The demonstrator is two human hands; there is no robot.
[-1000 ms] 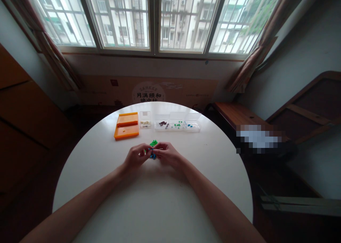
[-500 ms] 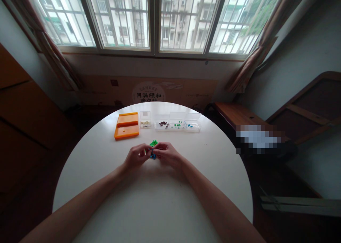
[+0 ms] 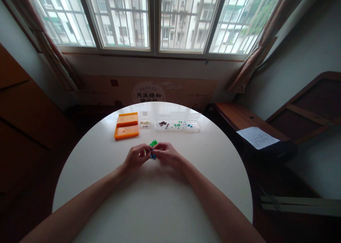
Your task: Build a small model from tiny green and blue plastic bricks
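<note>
My left hand (image 3: 136, 156) and my right hand (image 3: 167, 154) meet over the middle of the round white table (image 3: 106, 186). Both pinch a small green and blue brick model (image 3: 152, 148) between their fingertips, just above the tabletop. The fingers of each hand are curled closed around it, so most of the model is hidden; a green part sticks out on top and a blue part shows below.
At the far side of the table lie an orange tray (image 3: 127, 125), a small clear box (image 3: 145, 119) and a row of clear boxes (image 3: 178, 122) with small coloured pieces. A wooden bench with a sheet of paper (image 3: 257, 137) stands to the right.
Both hands stay in place on the small model. Only the fingertips shift slightly.
</note>
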